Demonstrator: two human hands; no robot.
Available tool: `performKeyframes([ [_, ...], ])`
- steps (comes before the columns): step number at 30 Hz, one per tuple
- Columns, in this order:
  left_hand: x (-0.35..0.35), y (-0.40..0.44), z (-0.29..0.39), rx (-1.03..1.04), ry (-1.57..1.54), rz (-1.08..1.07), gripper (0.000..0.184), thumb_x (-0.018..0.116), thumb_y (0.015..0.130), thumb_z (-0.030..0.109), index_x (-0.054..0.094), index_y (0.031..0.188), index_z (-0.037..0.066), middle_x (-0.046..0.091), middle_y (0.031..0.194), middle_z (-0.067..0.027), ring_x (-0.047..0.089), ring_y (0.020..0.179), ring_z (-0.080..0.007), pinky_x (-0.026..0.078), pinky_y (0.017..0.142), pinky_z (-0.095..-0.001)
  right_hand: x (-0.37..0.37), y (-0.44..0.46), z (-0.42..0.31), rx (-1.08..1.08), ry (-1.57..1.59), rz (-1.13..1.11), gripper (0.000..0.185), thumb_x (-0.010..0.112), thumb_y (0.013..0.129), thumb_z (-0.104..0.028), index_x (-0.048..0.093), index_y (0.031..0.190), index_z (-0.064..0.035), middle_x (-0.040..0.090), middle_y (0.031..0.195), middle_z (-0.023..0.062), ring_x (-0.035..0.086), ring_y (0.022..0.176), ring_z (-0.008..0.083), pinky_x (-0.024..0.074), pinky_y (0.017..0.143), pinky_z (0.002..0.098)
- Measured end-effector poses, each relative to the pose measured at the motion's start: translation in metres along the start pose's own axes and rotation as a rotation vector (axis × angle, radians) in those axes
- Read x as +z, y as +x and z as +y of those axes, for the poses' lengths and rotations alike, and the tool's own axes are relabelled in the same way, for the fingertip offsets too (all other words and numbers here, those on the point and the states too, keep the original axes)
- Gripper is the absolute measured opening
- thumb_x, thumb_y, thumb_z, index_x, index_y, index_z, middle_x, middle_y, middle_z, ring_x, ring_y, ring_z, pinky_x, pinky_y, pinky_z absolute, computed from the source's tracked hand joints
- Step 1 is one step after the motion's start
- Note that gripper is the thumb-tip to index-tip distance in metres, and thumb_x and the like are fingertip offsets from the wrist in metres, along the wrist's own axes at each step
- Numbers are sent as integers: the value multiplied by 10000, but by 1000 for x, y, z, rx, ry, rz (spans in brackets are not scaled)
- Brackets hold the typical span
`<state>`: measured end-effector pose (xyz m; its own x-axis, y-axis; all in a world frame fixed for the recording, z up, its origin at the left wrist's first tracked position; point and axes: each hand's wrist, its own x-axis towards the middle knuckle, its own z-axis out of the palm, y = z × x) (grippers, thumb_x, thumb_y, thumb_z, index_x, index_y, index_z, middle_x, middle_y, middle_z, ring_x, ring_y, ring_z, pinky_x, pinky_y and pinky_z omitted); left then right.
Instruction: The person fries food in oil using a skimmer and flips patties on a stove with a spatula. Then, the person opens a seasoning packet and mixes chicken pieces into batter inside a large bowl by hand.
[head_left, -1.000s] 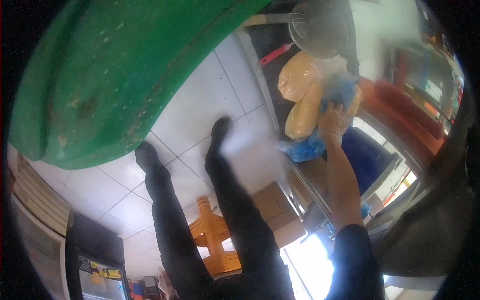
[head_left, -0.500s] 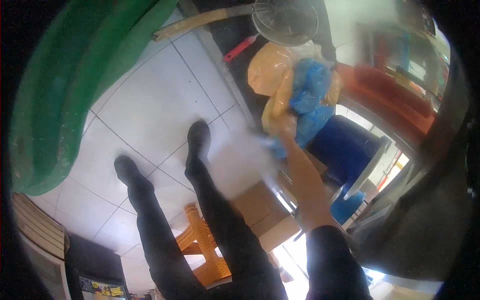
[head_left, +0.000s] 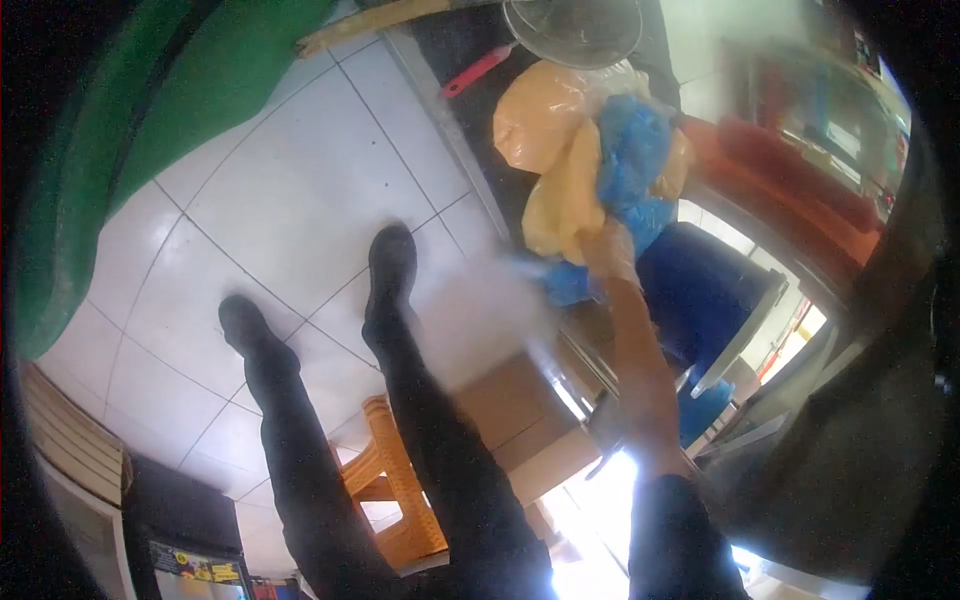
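My right hand (head_left: 608, 250) reaches in from the lower right, its fingers curled at the lower edge of a crumpled blue plastic bag (head_left: 636, 150). Against its fingertips lies a clear bag of pale yellow-orange contents (head_left: 562, 205); what is inside I cannot make out. A similar bulging clear bag (head_left: 540, 115) rests just above. More blue plastic (head_left: 570, 284) shows below the hand, to its left. The fingertips are partly hidden among the bags. My left hand is out of view.
A round wire strainer (head_left: 575, 25) and a red-handled tool (head_left: 480, 72) lie beyond the bags. A dark blue bin (head_left: 705, 285) stands right of my forearm. Below are a cardboard box (head_left: 520, 410) and an orange plastic stool (head_left: 395, 480). Green plastic (head_left: 180, 130) hangs at upper left.
My right hand has moved right along the bags, and the blue plastic has shifted slightly right with it. The whole view has moved a little, with the strainer now higher.
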<state>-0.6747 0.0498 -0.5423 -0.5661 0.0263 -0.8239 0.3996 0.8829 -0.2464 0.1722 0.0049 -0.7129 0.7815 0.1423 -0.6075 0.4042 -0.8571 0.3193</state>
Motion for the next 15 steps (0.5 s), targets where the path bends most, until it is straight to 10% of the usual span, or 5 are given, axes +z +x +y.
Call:
performKeyframes([
  [6,-58,-3,-24,370,93,-4,786,628,934,604,489,1448,26,660,1257,-133,604,1202,-236,435,1015,-335,-45,-117,-31,-14,1365,-221,424,648,882,-214,651,1232,24,703,1171,154,702,996,317,562,861,395],
  [9,-24,-66,61,190,-232,283,732,599,974,537,440,1488,40,602,1379,-132,568,1255,-237,407,1057,-377,-48,-170,-25,-415,626,-59,384,656,893,-210,667,1227,-20,684,1186,139,678,1034,313,545,894,409],
  [11,-18,-98,109,530,-233,199,689,571,1000,511,442,1483,37,580,1414,-116,565,1262,-247,398,1073,-414,-20,-201,0,-767,569,111,381,680,882,-212,676,1234,-67,668,1190,146,651,1081,333,524,939,438],
  [14,-26,-117,171,728,-307,4,616,604,1007,390,460,1462,0,586,1409,-139,565,1279,-250,424,1086,-385,-112,-318,-92,-21,1409,-377,376,691,873,-182,675,1239,-97,656,1231,165,614,1160,375,494,1003,466],
  [15,-27,-130,194,757,-251,-73,613,611,1005,364,463,1461,-18,584,1412,-150,563,1290,-256,429,1097,-381,-105,-349,-82,-231,1195,-333,406,674,887,-147,638,1286,-82,636,1280,150,601,1196,339,485,1023,449],
])
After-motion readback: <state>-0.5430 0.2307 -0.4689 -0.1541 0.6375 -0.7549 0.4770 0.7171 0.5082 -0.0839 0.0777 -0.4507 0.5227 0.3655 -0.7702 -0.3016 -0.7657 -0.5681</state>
